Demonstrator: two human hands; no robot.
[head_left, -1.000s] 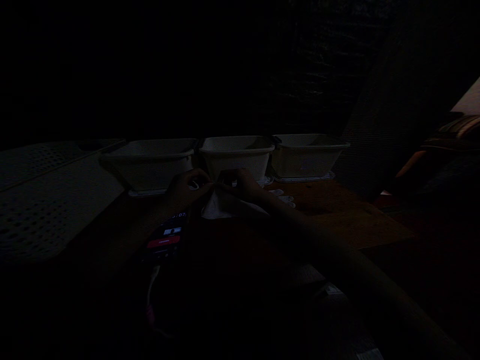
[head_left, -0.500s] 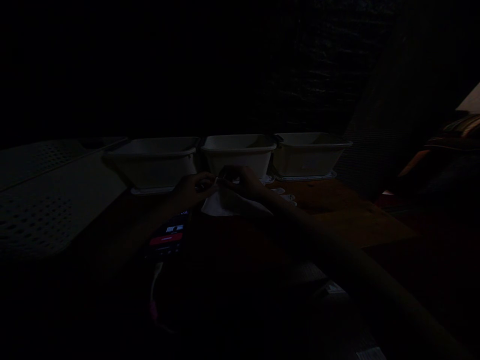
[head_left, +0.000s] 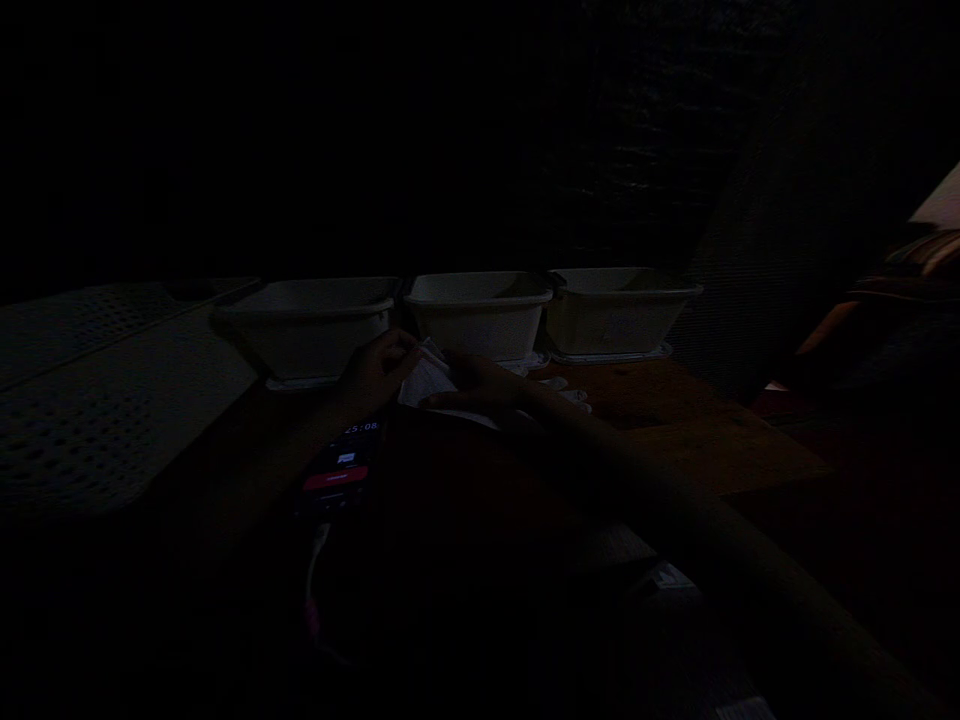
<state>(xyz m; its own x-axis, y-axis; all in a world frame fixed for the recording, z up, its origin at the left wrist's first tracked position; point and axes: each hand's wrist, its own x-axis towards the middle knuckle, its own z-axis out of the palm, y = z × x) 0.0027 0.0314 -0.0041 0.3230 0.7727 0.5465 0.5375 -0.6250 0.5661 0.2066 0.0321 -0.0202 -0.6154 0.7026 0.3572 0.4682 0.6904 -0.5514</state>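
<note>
The picture is very dark. A piece of white cloth (head_left: 429, 382) lies on the wooden table in front of the middle tub, with its upper corner raised. My left hand (head_left: 379, 365) pinches that corner, fingertips closed on the fabric. Over the right part of the cloth rests my right hand (head_left: 484, 382), its thumb and fingers apart and touching the fabric. Pale finger-like shapes, perhaps of a glove (head_left: 574, 396), show just beyond my right wrist. A lit phone (head_left: 337, 470) is under my left forearm.
Three pale tubs, left (head_left: 315, 340), middle (head_left: 480, 320) and right (head_left: 619, 318), stand in a row at the back. A perforated plastic basket (head_left: 90, 420) is at the left. A cable (head_left: 311, 580) runs from the phone. Someone's arm (head_left: 825, 325) shows at far right.
My left hand has shifted slightly left and up with the cloth corner. My right hand has left the pinch and spread lower over the cloth.
</note>
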